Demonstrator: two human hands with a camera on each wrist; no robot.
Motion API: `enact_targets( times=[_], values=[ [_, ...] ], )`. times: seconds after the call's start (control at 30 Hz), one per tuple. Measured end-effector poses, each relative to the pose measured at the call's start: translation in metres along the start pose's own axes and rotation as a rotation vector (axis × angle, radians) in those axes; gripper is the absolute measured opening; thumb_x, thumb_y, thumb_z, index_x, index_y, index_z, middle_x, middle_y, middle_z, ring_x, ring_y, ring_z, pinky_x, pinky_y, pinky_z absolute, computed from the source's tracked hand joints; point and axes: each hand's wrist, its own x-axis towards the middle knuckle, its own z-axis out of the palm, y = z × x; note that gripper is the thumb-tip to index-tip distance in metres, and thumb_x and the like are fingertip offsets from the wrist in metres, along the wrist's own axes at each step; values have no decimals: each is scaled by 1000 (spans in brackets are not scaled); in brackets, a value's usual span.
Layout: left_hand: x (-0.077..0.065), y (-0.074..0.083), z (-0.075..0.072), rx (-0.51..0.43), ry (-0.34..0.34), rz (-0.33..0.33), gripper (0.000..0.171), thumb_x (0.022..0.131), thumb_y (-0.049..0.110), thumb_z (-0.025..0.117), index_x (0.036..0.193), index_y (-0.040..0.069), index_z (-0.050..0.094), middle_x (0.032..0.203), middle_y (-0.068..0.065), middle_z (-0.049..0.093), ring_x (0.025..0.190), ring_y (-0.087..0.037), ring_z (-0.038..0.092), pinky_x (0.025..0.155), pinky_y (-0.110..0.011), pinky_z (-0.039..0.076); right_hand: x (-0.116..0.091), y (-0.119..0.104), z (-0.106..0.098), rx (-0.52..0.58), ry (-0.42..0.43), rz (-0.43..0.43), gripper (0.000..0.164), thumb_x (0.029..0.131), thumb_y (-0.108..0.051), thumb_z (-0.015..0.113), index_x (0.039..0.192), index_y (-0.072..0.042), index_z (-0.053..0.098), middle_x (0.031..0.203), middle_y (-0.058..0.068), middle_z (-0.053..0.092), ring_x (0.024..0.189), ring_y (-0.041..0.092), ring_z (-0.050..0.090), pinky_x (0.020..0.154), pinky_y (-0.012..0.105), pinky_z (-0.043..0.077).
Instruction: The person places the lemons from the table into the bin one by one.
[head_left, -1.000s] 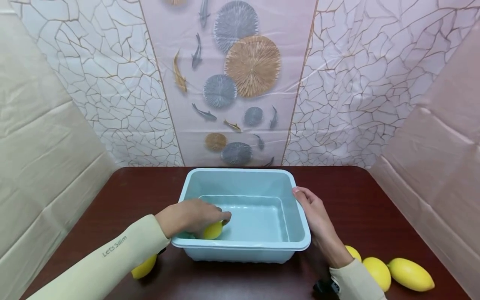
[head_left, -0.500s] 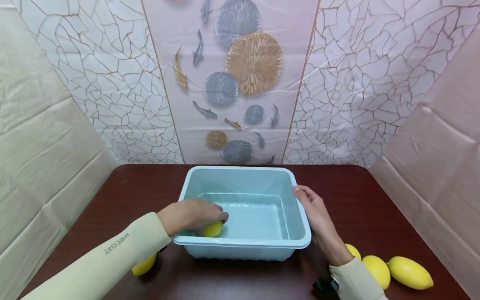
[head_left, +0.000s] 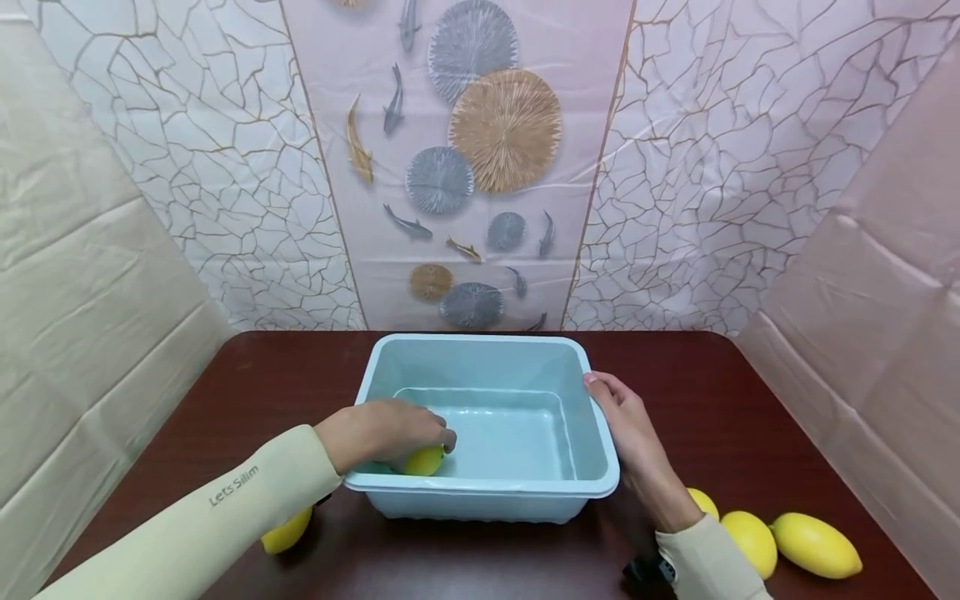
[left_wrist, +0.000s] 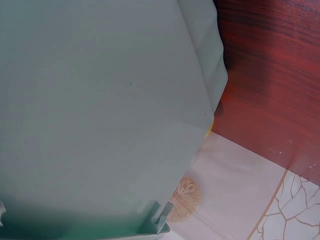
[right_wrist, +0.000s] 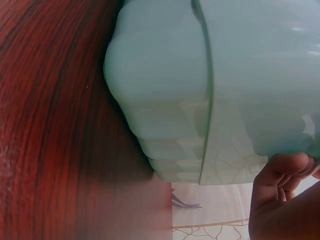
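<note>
A pale blue plastic basin (head_left: 483, 508) stands on the table, broad side toward me. Inside it at the near left, my left hand (head_left: 393, 429) reaches over the rim and holds a yellow lemon (head_left: 423, 462), whose left part is hidden under the fingers. My right hand (head_left: 630, 429) grips the basin's right rim, thumb on top. In the right wrist view the curled fingers of the right hand (right_wrist: 285, 185) show at the rim beside the basin's outer wall (right_wrist: 160, 90). The left wrist view is mostly filled by the basin's outer wall (left_wrist: 100, 110); the left hand is out of sight there.
Another lemon (head_left: 287, 533) lies on the dark wooden table (head_left: 450, 567), partly behind the left sleeve. By the right forearm are more lemons (head_left: 817, 546), one partly covered by the wrist. Patterned sheets (head_left: 480, 250) wall in the table at the back and sides.
The left hand's fingertips have shifted slightly left and down with the lemon inside the basin. The right hand has kept its grip on the rim.
</note>
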Motion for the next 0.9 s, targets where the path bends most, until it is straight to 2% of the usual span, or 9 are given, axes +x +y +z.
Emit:
enact_targets(
  times=[0.17, 0.33, 0.53, 0.77, 0.9],
  values=[
    [0, -3, -5, -46, 36, 17, 48, 90, 4, 82, 131, 25, 71, 108, 7, 68, 86, -9, 58, 84, -31, 56, 3, -2, -2, -13, 12, -10, 60, 110, -50, 51, 152, -8, 49, 134, 21, 61, 96, 17, 70, 76, 30, 62],
    [-6, -1, -5, -91, 100, 38, 49, 92, -1, 78, 133, 25, 71, 118, 6, 70, 97, -10, 63, 90, -34, 57, 2, -1, -1, -11, 5, 1, 59, 110, -49, 51, 152, -8, 49, 134, 20, 61, 97, 17, 70, 77, 30, 62],
    [-16, 0, -6, -111, 173, 37, 56, 92, -6, 73, 139, 23, 66, 128, 2, 68, 108, -16, 66, 95, -40, 56, 1, 1, 1, -6, 3, 15, 59, 110, -49, 50, 153, -8, 48, 136, 21, 60, 99, 18, 70, 78, 31, 62],
    [-31, -7, -8, -178, 375, 95, 43, 94, 8, 79, 134, 20, 69, 132, -1, 69, 118, -20, 67, 99, -41, 56, 0, 0, 0, -18, 6, 5, 60, 110, -51, 52, 153, -9, 49, 137, 21, 60, 99, 18, 70, 79, 32, 63],
    [-38, -10, -7, -183, 471, 101, 36, 95, 13, 78, 130, 19, 70, 126, 1, 70, 112, -17, 68, 94, -40, 57, 1, 1, 0, -19, 5, 13, 61, 110, -50, 51, 153, -8, 48, 137, 21, 60, 98, 17, 70, 78, 31, 62]
  ],
)
